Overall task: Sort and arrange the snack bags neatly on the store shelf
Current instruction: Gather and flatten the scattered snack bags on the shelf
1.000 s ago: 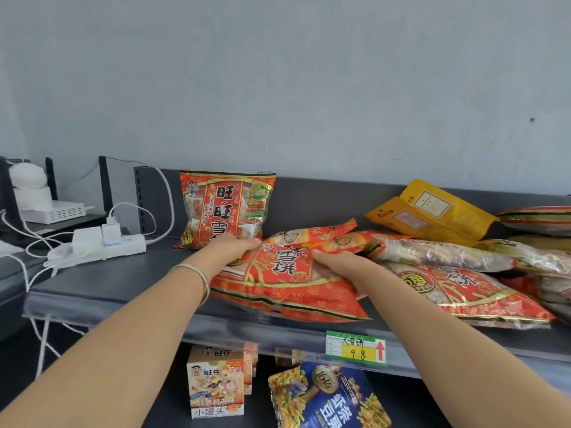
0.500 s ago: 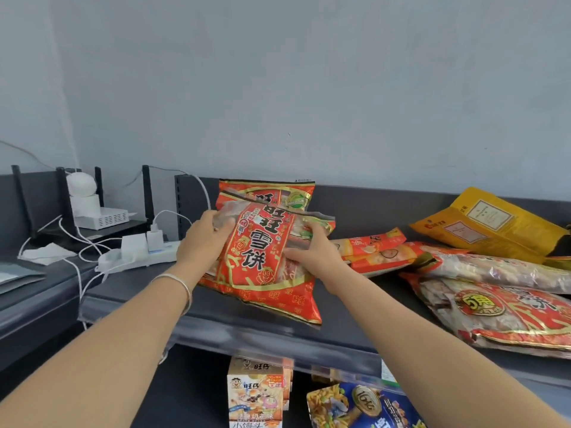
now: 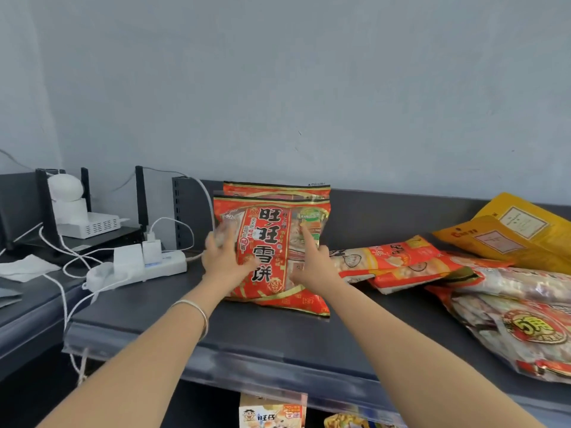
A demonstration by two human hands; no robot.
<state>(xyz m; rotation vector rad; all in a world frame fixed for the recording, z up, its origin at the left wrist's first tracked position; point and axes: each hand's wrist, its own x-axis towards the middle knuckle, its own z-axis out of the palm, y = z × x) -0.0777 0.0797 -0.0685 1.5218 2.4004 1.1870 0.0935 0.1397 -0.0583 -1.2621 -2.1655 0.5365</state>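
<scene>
A red snack bag [image 3: 272,242] stands upright on the dark shelf [image 3: 278,338], leaning on a matching red bag [image 3: 278,189] behind it at the back wall. My left hand [image 3: 225,261] rests on its left edge, with the thumb on the front and the fingers blurred. My right hand [image 3: 315,264] touches the front on the right, its index finger straight and pointing up. To the right lie loose bags: two red-orange ones [image 3: 401,261], a large clear and red one [image 3: 525,319], and yellow ones [image 3: 506,236].
A white power strip [image 3: 145,267] with plugs and cables lies at the shelf's left end. Beyond it, a white camera and router [image 3: 77,208] sit on a lower ledge. A snack box [image 3: 272,412] shows on the shelf below.
The red bag went from lying on the pile to being lifted left and stood upright against the matching bag. Both hands have loosened from gripping its sides to resting on it.
</scene>
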